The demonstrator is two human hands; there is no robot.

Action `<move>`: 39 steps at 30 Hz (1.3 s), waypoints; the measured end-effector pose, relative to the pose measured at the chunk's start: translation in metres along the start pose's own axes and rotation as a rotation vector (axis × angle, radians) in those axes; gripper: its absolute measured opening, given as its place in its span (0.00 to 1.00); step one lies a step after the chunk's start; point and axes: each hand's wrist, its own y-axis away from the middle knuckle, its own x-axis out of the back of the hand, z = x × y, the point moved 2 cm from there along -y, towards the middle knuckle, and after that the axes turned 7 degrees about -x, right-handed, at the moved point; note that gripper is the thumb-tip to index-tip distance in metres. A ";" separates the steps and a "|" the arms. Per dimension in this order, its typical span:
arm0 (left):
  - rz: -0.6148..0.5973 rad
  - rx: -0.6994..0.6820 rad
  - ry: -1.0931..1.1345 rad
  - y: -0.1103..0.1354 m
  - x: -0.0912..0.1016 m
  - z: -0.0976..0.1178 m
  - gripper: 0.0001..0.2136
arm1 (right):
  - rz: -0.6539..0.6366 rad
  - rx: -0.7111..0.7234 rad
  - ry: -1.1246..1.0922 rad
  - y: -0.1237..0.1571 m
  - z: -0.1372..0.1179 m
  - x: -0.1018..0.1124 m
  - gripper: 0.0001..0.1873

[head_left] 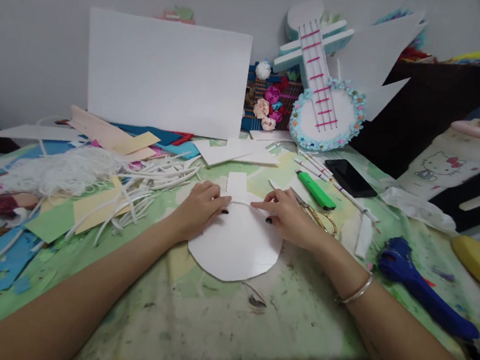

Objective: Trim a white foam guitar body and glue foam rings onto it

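Observation:
A white rounded foam-board cutout (234,251) with a short rectangular tab at its far end lies flat on the table before me. Across it, near the tab, runs a thin white strip (241,203). The fingers of my left hand (202,207) are closed at the strip's left end. My right hand (283,215), its fingers likewise drawn together, is at the right end. Both hands rest against the cutout. Just beyond my right hand lie scissors (321,218) with gold handles, partly hidden by it.
A green cutter (315,190), a black phone (350,178) and a blue hot glue gun (423,284) lie to the right. Paper scraps and white strips (133,202) crowd the left. Behind stand a white board (168,73) and a decorated toy guitar (327,115).

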 end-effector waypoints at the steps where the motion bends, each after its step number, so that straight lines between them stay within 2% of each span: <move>1: -0.001 -0.005 -0.010 0.000 0.000 0.001 0.16 | -0.002 0.008 0.007 0.000 0.000 0.000 0.29; 11: -0.080 -0.023 -0.030 -0.005 0.002 0.004 0.19 | 0.002 0.035 0.057 0.000 0.000 -0.002 0.33; 17: -0.078 -0.037 -0.021 -0.007 0.002 0.005 0.20 | 0.017 0.041 0.083 0.001 -0.002 -0.001 0.33; 25: -0.103 -0.049 -0.075 -0.008 0.002 0.006 0.20 | 0.005 0.004 0.078 -0.002 0.001 -0.002 0.28; 34: -0.205 -0.044 -0.168 -0.011 0.005 0.009 0.20 | 0.073 -0.021 -0.003 -0.002 0.003 0.003 0.20; 39: -0.201 -0.055 -0.184 -0.012 0.005 0.007 0.20 | 0.045 0.012 0.023 -0.003 0.006 0.001 0.20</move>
